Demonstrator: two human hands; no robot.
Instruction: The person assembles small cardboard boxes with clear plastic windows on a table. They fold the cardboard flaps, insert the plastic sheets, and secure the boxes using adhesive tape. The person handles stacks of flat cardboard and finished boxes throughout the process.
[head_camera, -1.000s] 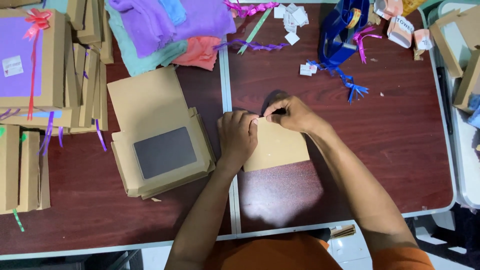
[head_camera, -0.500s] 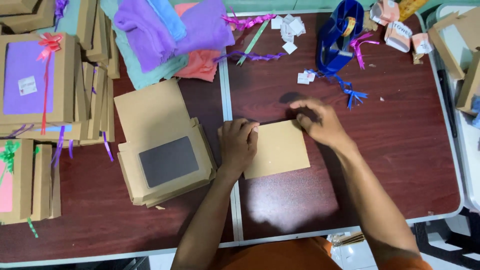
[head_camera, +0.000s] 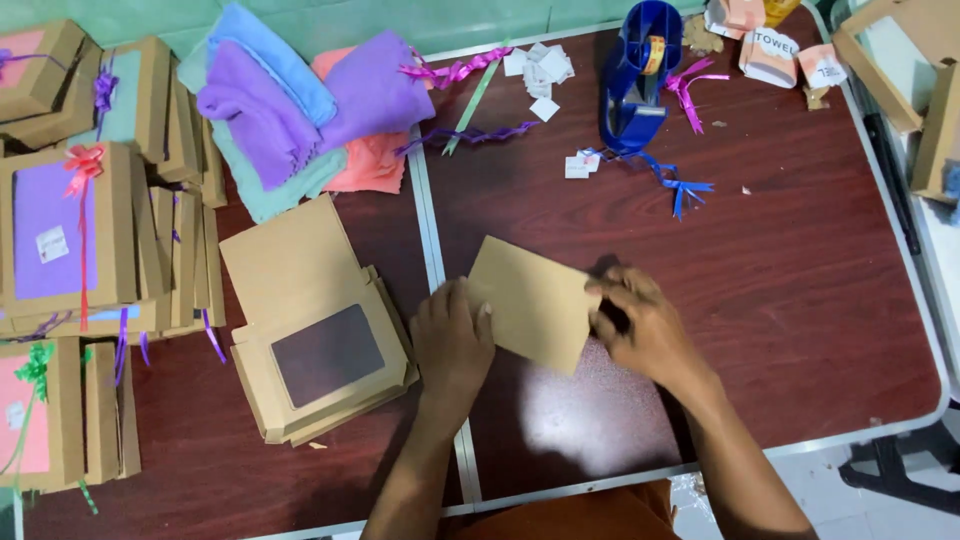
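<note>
On the dark red table (head_camera: 820, 300), just right of its centre seam, gripping a flat brown cardboard sheet (head_camera: 530, 300), left hand (head_camera: 452, 345) and right hand (head_camera: 640, 325) pinching opposite edges; keeping edges squared, pressing evenly.

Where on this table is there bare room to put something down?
The widest bare patch of table lies right of the right hand, below the blue tape dispenser. A smaller one sits between the flat card and the ribbons. The left side is crowded: stacked boxes, folded cloths, flat window boxes.
</note>
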